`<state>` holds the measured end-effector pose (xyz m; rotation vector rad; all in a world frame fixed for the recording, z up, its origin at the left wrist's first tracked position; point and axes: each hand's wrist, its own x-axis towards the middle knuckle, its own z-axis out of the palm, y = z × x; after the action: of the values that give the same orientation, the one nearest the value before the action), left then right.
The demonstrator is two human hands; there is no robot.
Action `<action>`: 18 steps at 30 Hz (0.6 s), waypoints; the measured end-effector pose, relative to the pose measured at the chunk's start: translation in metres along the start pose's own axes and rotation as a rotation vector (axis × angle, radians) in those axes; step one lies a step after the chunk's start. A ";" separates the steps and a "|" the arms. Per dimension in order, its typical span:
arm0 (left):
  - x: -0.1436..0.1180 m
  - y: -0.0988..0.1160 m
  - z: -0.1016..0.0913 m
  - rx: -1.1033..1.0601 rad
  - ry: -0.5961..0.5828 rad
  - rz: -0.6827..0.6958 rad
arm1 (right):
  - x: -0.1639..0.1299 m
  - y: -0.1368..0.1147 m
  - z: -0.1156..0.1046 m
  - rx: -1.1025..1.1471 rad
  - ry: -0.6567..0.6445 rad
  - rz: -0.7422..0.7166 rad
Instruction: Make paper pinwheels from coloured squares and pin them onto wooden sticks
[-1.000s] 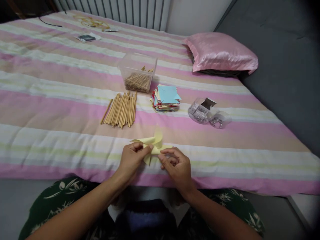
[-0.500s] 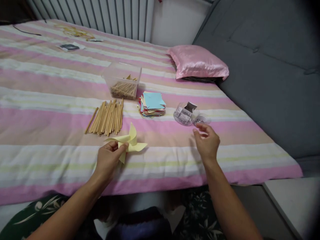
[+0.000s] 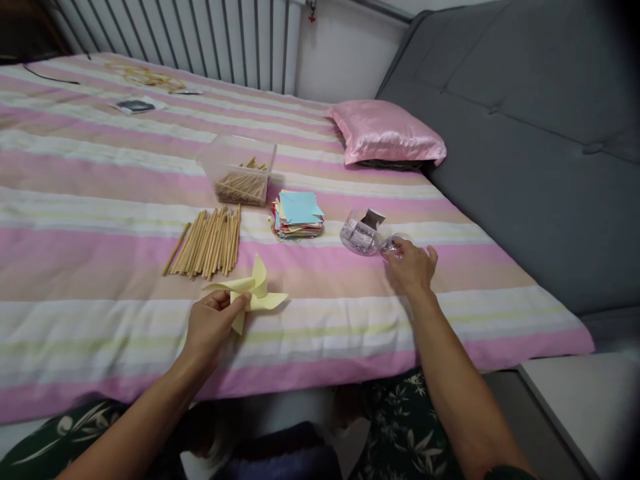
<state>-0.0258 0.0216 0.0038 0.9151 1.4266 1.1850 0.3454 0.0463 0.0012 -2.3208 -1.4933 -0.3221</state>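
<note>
My left hand (image 3: 210, 323) pinches a folded yellow paper pinwheel (image 3: 253, 290) at its middle, just above the striped bedspread (image 3: 100, 220). My right hand (image 3: 413, 267) is stretched out to the right, with its fingertips on a small clear round lid or dish (image 3: 395, 245) that holds small metal pieces. Right beside it to the left lies a clear round container (image 3: 357, 235) of small metal pins with a dark flap on top. Whether the fingers have closed on anything I cannot tell.
A row of wooden sticks (image 3: 207, 242) lies left of centre, with a clear box of more sticks (image 3: 240, 171) behind it. A stack of coloured paper squares (image 3: 297, 215) sits in the middle. A pink pillow (image 3: 385, 132), a grey sofa (image 3: 525, 133) and a radiator (image 3: 200, 33) stand beyond.
My right hand let go of the pinwheel and moved right to the clear dish by the pin container. My left hand kept the pinwheel. The view swung to the right.
</note>
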 end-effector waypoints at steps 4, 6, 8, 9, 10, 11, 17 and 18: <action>-0.001 0.003 -0.001 -0.057 -0.074 -0.052 | -0.002 -0.002 -0.002 -0.091 -0.093 0.013; -0.001 0.002 -0.002 -0.065 -0.073 -0.057 | -0.003 -0.003 -0.001 -0.140 -0.137 0.031; -0.001 0.001 -0.002 -0.074 -0.073 -0.050 | -0.004 -0.003 0.001 -0.160 -0.165 0.042; -0.001 0.000 -0.002 -0.076 -0.075 -0.044 | -0.005 -0.003 0.002 -0.164 -0.176 0.040; -0.001 -0.001 -0.002 -0.077 -0.078 -0.037 | -0.005 -0.002 0.003 -0.169 -0.187 0.038; -0.001 -0.001 -0.002 -0.075 -0.078 -0.030 | -0.005 -0.002 0.004 -0.174 -0.197 0.034; -0.007 0.006 0.002 -0.123 -0.082 -0.051 | -0.005 0.003 0.007 -0.204 -0.225 0.018; -0.008 0.007 0.003 -0.133 -0.083 -0.056 | -0.005 0.004 0.008 -0.210 -0.217 0.015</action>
<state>-0.0220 0.0158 0.0127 0.8175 1.2831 1.1729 0.3471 0.0436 -0.0084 -2.6016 -1.6097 -0.2395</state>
